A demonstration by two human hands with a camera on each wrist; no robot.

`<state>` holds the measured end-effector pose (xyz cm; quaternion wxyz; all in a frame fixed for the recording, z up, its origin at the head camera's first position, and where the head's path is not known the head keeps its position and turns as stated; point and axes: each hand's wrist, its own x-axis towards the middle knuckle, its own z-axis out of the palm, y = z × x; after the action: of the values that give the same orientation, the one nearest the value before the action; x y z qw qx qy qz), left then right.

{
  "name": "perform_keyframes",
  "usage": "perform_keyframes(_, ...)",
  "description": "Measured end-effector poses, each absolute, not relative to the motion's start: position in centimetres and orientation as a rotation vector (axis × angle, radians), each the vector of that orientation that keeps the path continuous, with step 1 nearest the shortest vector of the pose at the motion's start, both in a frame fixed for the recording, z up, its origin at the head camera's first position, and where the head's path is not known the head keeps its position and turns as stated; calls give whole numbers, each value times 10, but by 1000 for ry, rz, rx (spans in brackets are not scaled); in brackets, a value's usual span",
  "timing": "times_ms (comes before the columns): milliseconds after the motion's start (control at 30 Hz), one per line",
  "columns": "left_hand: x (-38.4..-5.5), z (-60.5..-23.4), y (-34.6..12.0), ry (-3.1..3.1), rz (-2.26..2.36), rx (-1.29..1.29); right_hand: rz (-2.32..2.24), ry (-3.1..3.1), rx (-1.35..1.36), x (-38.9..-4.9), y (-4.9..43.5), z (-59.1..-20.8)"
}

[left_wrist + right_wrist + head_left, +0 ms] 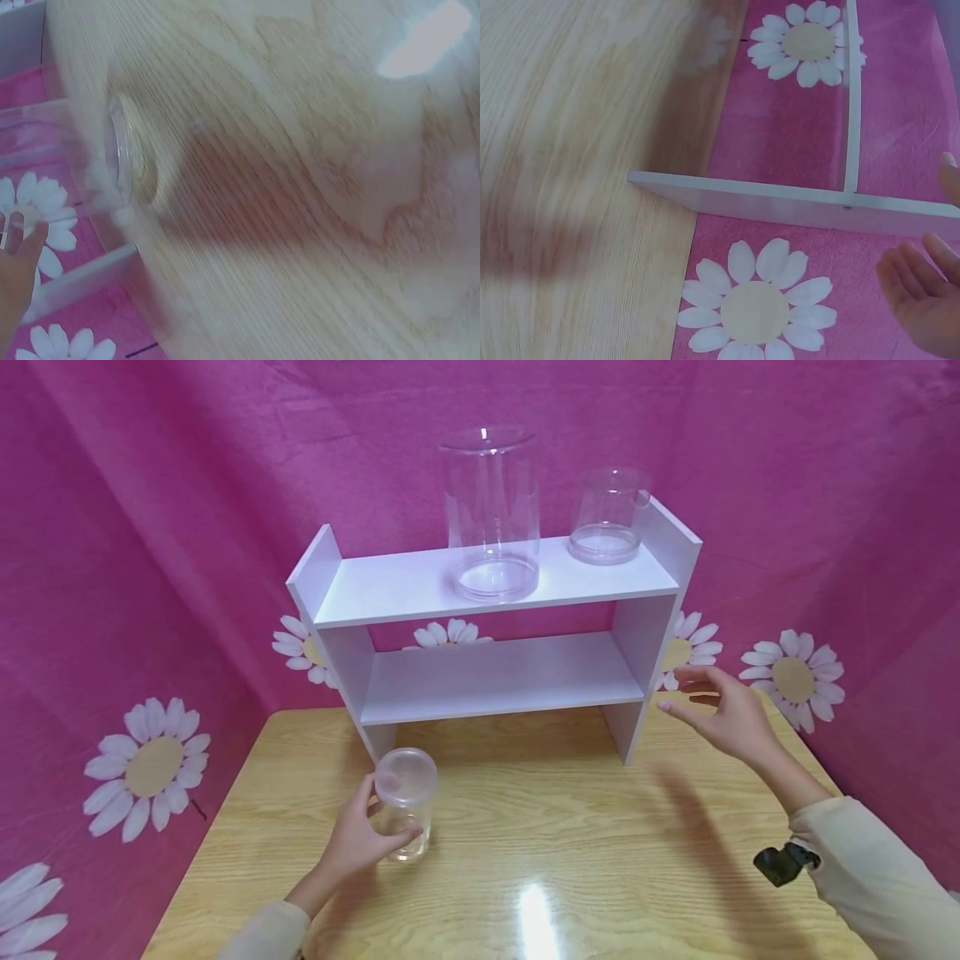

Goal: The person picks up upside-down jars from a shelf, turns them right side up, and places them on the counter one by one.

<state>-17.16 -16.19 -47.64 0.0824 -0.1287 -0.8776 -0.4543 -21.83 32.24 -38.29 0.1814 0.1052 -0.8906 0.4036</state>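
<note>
From my remote seat I see a clear jar [408,802] at the left of the table [525,810], in front of the left foot of the white shelf [502,681]; whether its base touches the wood or hangs just above it, I cannot tell. The left hand [356,837] has it, thumb on the near side and fingers round the far left side. The right hand [737,717] holds nothing, its thumb and bent fingers spread apart beside the shelf's right end. I judge the jar light and fully stiff, so squeezing won't make it give; whether it is glass or plastic I can't say, so I'd treat it as breakable. The smooth, shiny wall looks likely to slip or twist under dry fingertips, so I'd take it around the middle of the body, thumb opposed to fingers, with a steady rather than hard pinch, and keep clear of the rim. Its long axis runs close to upright, the round top facing up toward the head camera; I can't make out if that top is a lid, a base or a mouth. No handle or spout shows to give it a front. A tall cylinder [492,510] and a smaller jar [607,518] stand upright on the upper board.
</note>
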Motion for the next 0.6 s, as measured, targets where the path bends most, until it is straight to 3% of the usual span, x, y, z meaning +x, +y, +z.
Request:
perform_keyframes(333,-175,-476,-178,-2645,-1322,-414,1290,-2602,196,-234,335,-374)
perform_keyframes(600,-175,-474,-183,-2674,-1387,-352,1551,-2490,308,-248,339,-373)
